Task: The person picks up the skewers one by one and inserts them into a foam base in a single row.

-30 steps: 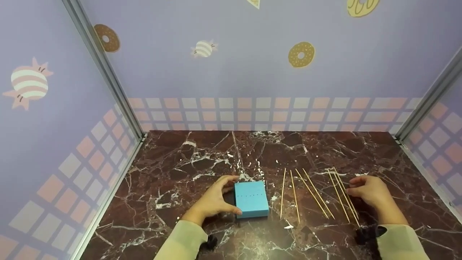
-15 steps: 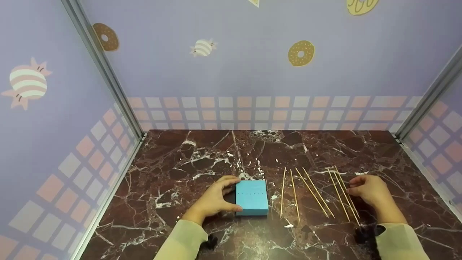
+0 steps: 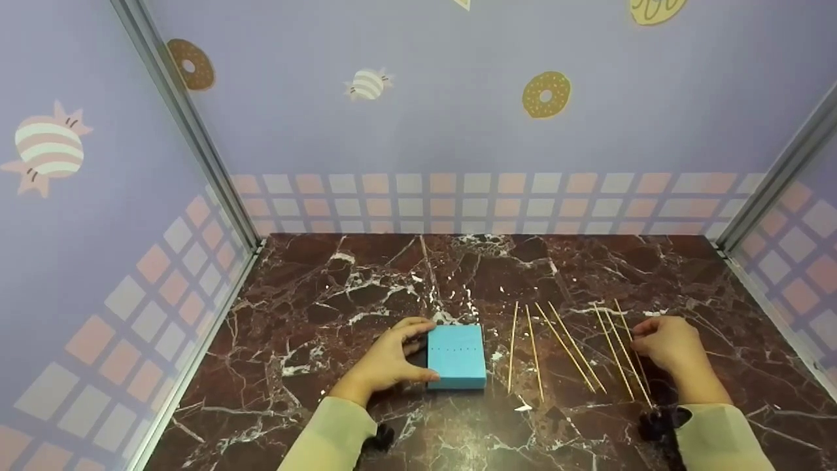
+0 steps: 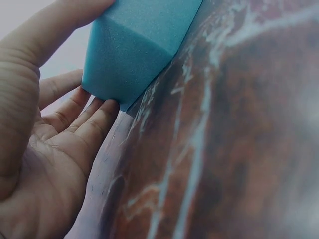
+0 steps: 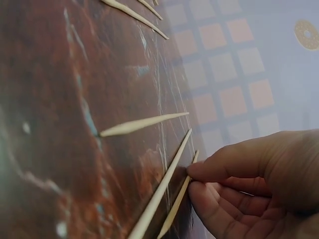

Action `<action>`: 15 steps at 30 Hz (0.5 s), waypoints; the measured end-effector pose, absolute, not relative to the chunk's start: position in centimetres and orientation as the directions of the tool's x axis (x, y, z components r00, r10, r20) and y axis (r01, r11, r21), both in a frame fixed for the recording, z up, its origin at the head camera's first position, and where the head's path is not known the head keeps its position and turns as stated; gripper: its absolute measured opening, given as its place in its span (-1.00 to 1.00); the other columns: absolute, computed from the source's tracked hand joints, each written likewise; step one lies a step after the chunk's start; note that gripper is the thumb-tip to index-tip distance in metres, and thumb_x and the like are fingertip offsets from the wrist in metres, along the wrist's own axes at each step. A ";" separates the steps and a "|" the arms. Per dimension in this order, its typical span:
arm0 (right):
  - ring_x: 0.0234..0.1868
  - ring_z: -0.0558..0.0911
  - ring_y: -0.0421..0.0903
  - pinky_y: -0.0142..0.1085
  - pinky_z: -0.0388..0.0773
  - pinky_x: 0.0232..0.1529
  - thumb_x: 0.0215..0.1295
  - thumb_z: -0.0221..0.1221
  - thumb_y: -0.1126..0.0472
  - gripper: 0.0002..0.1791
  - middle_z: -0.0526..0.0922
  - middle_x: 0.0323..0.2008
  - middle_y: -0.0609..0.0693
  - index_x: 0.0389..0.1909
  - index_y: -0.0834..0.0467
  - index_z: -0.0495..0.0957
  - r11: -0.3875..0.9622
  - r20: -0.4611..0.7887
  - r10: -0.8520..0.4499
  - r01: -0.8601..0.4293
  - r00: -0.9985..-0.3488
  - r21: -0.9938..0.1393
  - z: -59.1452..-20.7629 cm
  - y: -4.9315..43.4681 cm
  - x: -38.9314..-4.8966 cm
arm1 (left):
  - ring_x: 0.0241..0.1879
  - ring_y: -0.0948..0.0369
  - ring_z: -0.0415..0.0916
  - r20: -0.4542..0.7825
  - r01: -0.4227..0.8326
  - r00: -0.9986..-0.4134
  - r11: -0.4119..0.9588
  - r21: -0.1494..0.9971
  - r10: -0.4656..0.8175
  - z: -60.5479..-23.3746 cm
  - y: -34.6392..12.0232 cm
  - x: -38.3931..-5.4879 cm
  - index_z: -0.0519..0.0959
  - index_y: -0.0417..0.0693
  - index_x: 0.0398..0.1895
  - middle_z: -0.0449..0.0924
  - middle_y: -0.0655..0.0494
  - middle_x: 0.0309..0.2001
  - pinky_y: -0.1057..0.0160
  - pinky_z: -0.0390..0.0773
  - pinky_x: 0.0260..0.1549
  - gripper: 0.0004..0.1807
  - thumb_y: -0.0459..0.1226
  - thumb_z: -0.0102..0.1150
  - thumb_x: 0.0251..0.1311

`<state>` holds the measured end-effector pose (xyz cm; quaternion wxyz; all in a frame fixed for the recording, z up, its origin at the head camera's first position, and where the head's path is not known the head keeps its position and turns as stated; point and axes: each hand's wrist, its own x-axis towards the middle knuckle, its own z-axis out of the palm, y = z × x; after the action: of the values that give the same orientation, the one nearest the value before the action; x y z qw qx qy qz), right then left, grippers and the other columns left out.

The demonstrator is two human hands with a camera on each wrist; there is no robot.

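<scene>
A blue foam block (image 3: 456, 356) with a row of small dark holes across its top lies on the marbled table. My left hand (image 3: 392, 363) grips its left end, thumb at the near edge and fingers at the far side; the left wrist view shows the fingertips against the foam block (image 4: 124, 62). To the right, my right hand (image 3: 670, 343) pinches one thin bamboo skewer (image 5: 175, 206) between thumb and forefinger, and the skewer slants close to the table. Right beside it lies another skewer (image 5: 162, 186).
Several loose skewers (image 3: 571, 347) lie roughly lengthwise between the block and my right hand. A small white scrap (image 3: 523, 407) is near their lower ends. Patterned walls (image 3: 458, 131) enclose the table (image 3: 314, 275) at the back and sides.
My right thumb and forefinger have taken hold of the rightmost skewer, whose far end has shifted right, away from its neighbour. My left hand and the block have slid very slightly.
</scene>
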<state>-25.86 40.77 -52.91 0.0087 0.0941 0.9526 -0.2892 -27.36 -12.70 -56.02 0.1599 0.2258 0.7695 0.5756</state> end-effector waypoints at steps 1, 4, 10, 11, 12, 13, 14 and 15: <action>-0.15 0.77 0.21 -0.01 0.71 -0.14 0.28 0.46 0.22 -0.69 0.87 -0.22 0.24 -0.08 0.37 0.82 0.818 -0.065 0.175 0.181 -0.982 -0.546 -52.9 40.7 -25.8 | 0.73 -0.29 0.27 0.011 0.160 -0.847 0.235 0.959 0.531 -56.0 -12.7 -27.4 0.37 -0.24 0.72 0.21 -0.16 0.73 -0.10 0.47 0.71 0.11 -0.29 0.80 0.11; -0.21 0.75 0.20 -0.09 0.67 -0.25 0.28 0.41 0.24 -0.72 0.86 -0.19 0.31 -0.11 0.37 0.82 0.825 -0.049 0.175 0.174 -0.983 -0.538 -53.0 40.4 -25.8 | 0.71 -0.31 0.29 0.008 0.154 -0.848 0.233 0.960 0.530 -56.1 -12.7 -27.4 0.36 -0.24 0.73 0.20 -0.17 0.74 -0.09 0.50 0.69 0.12 -0.30 0.79 0.11; -0.24 0.74 0.22 0.01 0.72 -0.28 0.31 0.38 0.26 -0.74 0.82 -0.09 0.43 -0.11 0.37 0.80 0.842 -0.076 0.181 0.194 -0.981 -0.503 -52.8 40.2 -25.7 | 0.71 -0.33 0.29 0.008 0.159 -0.847 0.239 0.958 0.531 -56.1 -12.7 -27.4 0.37 -0.22 0.73 0.20 -0.17 0.73 -0.11 0.51 0.67 0.11 -0.29 0.79 0.12; -0.24 0.74 0.24 0.04 0.73 -0.28 0.31 0.38 0.26 -0.75 0.81 -0.09 0.43 -0.11 0.37 0.80 0.844 -0.084 0.181 0.199 -0.980 -0.499 -52.8 40.1 -25.6 | 0.71 -0.32 0.28 0.007 0.160 -0.847 0.242 0.957 0.531 -56.0 -12.7 -27.3 0.37 -0.21 0.73 0.21 -0.16 0.73 -0.11 0.51 0.68 0.11 -0.28 0.79 0.12; -0.23 0.74 0.25 0.07 0.74 -0.27 0.33 0.39 0.26 -0.76 0.81 -0.09 0.43 -0.11 0.37 0.80 0.844 -0.092 0.183 0.204 -0.979 -0.496 -52.8 40.1 -25.6 | 0.71 -0.31 0.28 0.005 0.158 -0.848 0.244 0.957 0.531 -56.0 -12.7 -27.3 0.38 -0.20 0.73 0.21 -0.14 0.73 -0.11 0.51 0.68 0.11 -0.28 0.80 0.12; -0.22 0.75 0.26 0.10 0.75 -0.25 0.33 0.39 0.26 -0.76 0.81 -0.08 0.43 -0.11 0.36 0.80 0.846 -0.094 0.188 0.210 -0.978 -0.491 -52.7 40.1 -25.6 | 0.72 -0.30 0.29 0.005 0.159 -0.848 0.245 0.956 0.530 -56.0 -12.7 -27.3 0.38 -0.20 0.73 0.22 -0.14 0.73 -0.11 0.51 0.68 0.11 -0.27 0.80 0.12; -0.21 0.75 0.28 0.13 0.76 -0.24 0.34 0.39 0.26 -0.77 0.81 -0.09 0.43 -0.12 0.36 0.80 0.845 -0.096 0.191 0.213 -0.977 -0.491 -52.7 40.0 -25.6 | 0.71 -0.30 0.29 0.007 0.160 -0.847 0.242 0.957 0.531 -56.0 -12.7 -27.3 0.38 -0.20 0.73 0.22 -0.14 0.73 -0.10 0.52 0.67 0.11 -0.27 0.80 0.12; -0.20 0.75 0.30 0.16 0.76 -0.22 0.34 0.39 0.26 -0.77 0.81 -0.09 0.43 -0.12 0.35 0.80 0.845 -0.097 0.193 0.216 -0.976 -0.490 -52.7 40.0 -25.7 | 0.71 -0.30 0.30 0.006 0.158 -0.848 0.243 0.957 0.530 -56.0 -12.7 -27.3 0.38 -0.20 0.73 0.23 -0.13 0.73 -0.10 0.52 0.67 0.12 -0.27 0.80 0.11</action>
<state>-25.66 39.98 -52.68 0.0222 0.1067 0.9601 -0.2574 -27.33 -12.70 -55.98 0.1619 0.2230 0.7716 0.5733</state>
